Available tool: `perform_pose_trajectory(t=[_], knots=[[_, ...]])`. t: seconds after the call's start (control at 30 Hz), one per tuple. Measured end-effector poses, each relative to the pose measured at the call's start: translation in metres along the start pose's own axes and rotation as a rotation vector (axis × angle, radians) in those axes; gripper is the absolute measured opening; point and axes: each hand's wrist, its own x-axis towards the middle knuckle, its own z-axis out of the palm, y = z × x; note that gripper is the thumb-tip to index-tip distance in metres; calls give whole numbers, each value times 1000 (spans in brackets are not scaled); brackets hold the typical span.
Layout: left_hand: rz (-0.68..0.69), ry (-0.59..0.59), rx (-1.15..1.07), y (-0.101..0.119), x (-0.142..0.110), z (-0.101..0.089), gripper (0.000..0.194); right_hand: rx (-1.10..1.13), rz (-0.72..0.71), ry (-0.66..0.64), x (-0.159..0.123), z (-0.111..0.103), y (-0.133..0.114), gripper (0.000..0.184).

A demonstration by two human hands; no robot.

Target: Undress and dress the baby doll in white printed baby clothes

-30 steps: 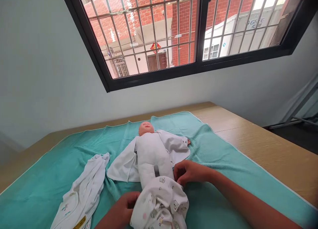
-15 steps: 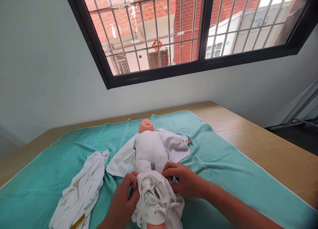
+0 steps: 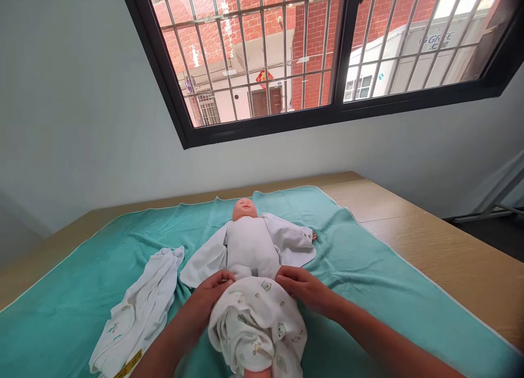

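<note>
A baby doll (image 3: 252,241) lies on its back with its head away from me and an open white garment (image 3: 204,260) spread under its arms. White baby pants (image 3: 262,312) with small bear prints cover its legs up to the hips, bunched lower down. My left hand (image 3: 216,286) pinches the waistband on the left side. On the right side, my right hand (image 3: 301,286) grips the same waistband, fingers closed. A bit of the doll's bare leg (image 3: 257,373) shows at the bottom edge.
A folded white baby garment (image 3: 141,312) with a yellow tag lies left of the doll. Under everything is a green towel (image 3: 356,290) on a wooden table (image 3: 409,219). Behind stands a wall with a barred window (image 3: 262,121).
The pants' waistband has moved up the doll toward its hips, and the printed cloth is spread flatter. Both hands have moved slightly upward with it, and the view has shifted a little.
</note>
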Motion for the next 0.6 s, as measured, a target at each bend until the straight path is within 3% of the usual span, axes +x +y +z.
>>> perform_pose_trajectory(t=[0.1, 0.17, 0.27, 0.37, 0.43, 0.6], knots=[[64, -25, 320, 5, 0, 2, 27, -219, 10, 22, 2, -4, 1, 15], [112, -26, 537, 7, 0, 3, 28, -364, 2, -5, 0, -6, -4, 18], [212, 96, 701, 1, 4, 5, 15, -529, -165, 57, -2, -5, -13, 16], [473, 250, 760, -12, 19, 5, 9, -681, -394, 182, 0, 0, -13, 12], [574, 297, 763, -22, 32, 5, 12, -772, -455, 229, 3, 1, -8, 11], [535, 359, 679, -32, 54, 6, 29, -900, -469, 266, 22, -8, 1, 14]])
